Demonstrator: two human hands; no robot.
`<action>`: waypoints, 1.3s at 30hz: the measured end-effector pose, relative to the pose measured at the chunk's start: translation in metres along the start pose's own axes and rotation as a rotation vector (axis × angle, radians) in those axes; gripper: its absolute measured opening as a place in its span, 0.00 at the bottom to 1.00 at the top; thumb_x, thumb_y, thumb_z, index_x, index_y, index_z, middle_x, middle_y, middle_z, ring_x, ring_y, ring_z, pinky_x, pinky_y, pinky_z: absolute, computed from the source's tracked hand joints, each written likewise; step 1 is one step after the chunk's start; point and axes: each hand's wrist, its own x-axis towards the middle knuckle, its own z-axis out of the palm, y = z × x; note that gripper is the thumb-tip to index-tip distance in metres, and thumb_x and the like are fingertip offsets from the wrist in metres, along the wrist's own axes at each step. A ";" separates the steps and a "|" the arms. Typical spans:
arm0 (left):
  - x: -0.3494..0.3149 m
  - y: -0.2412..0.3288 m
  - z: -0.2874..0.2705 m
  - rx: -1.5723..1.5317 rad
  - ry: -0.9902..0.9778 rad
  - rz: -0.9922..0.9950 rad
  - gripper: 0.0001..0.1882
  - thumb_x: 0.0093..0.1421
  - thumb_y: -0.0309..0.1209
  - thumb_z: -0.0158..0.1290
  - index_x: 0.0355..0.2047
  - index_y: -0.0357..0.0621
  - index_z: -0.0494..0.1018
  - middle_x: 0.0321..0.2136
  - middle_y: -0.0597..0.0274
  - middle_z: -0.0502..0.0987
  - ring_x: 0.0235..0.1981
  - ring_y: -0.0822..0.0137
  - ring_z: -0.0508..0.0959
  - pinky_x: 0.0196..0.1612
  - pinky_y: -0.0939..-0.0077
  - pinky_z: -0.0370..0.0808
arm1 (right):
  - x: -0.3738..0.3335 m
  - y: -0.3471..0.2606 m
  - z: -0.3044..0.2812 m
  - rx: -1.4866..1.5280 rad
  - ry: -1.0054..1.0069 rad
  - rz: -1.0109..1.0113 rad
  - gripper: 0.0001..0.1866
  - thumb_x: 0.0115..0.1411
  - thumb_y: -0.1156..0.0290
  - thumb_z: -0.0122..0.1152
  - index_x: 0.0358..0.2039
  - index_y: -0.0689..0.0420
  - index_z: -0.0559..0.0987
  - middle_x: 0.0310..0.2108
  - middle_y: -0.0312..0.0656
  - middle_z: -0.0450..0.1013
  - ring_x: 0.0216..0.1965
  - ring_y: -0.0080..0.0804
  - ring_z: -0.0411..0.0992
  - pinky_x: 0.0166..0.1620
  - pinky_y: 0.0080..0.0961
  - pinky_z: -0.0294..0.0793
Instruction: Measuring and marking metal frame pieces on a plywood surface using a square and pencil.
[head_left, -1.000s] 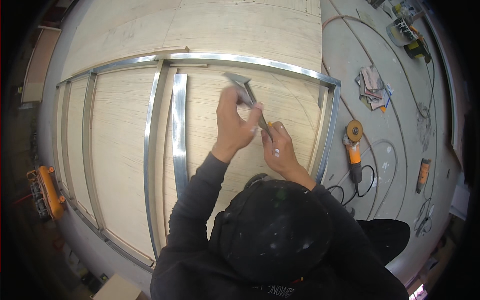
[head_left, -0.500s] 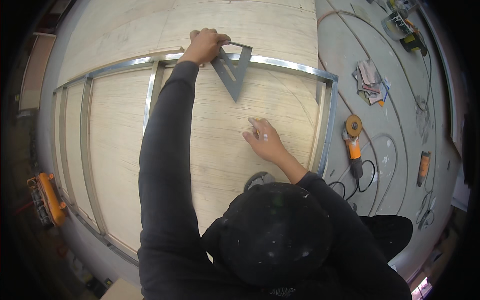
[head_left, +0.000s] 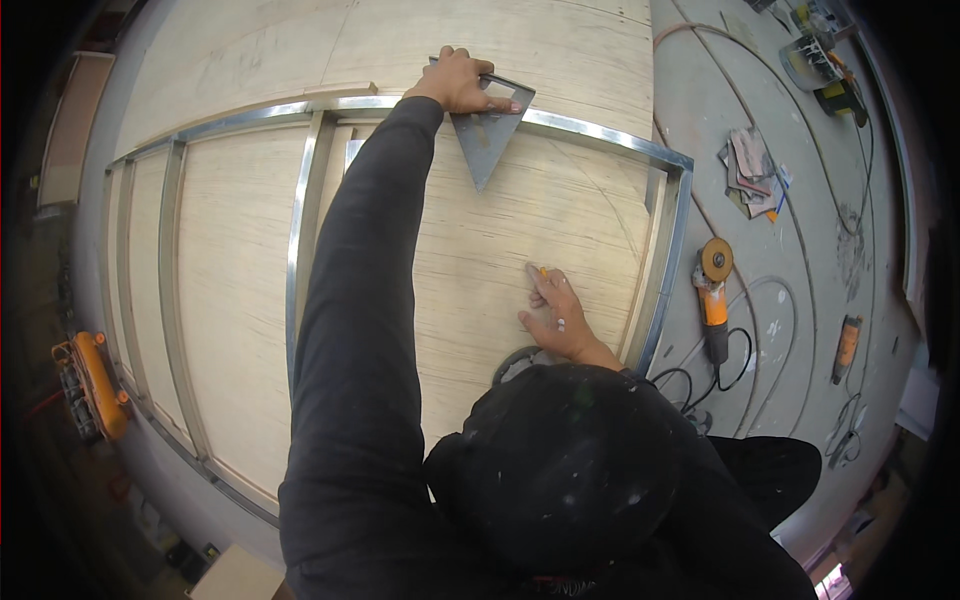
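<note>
A grey triangular speed square (head_left: 484,150) lies across the far rail of a shiny metal frame (head_left: 590,135), its point toward me. My left hand (head_left: 462,82) grips the square along its far edge, fingers over the lip and thumb on the face. Nearer to me and to the right, my right hand (head_left: 562,318) is above the plywood panel (head_left: 470,250) inside the frame. Its fingers are curled around a small yellow stick (head_left: 543,271), of which only a bit shows. The black cap partly hides the right forearm.
On the floor at right lie an orange angle grinder (head_left: 713,300) with its cord, an orange tool (head_left: 847,348), sanding sheets (head_left: 752,170) and hoses. An orange machine (head_left: 98,385) stands at far left. A thin wood strip (head_left: 340,91) lies beyond the frame's far rail.
My left hand has shifted right along the rail with the square, and its thumb now lies across the square's face. My right hand has moved slightly right and nearer to me.
</note>
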 end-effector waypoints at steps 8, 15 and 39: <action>0.003 -0.003 -0.004 -0.065 -0.001 0.045 0.49 0.35 0.72 0.69 0.45 0.43 0.83 0.45 0.43 0.76 0.58 0.43 0.67 0.56 0.48 0.73 | 0.001 0.001 -0.006 0.026 -0.069 0.020 0.40 0.52 0.76 0.68 0.67 0.64 0.67 0.43 0.48 0.67 0.40 0.36 0.72 0.48 0.29 0.77; 0.005 0.002 -0.005 -0.061 -0.009 0.019 0.48 0.33 0.72 0.69 0.42 0.42 0.83 0.44 0.44 0.76 0.58 0.43 0.67 0.56 0.49 0.73 | 0.003 0.001 -0.010 0.018 -0.063 -0.011 0.40 0.52 0.75 0.68 0.67 0.63 0.67 0.42 0.47 0.68 0.40 0.36 0.73 0.47 0.28 0.77; 0.004 0.001 -0.001 -0.062 0.011 0.015 0.52 0.30 0.74 0.69 0.45 0.42 0.84 0.44 0.47 0.76 0.58 0.46 0.68 0.56 0.50 0.74 | 0.003 0.004 -0.012 0.041 -0.087 -0.012 0.41 0.51 0.75 0.68 0.67 0.64 0.67 0.42 0.48 0.67 0.40 0.37 0.73 0.47 0.29 0.78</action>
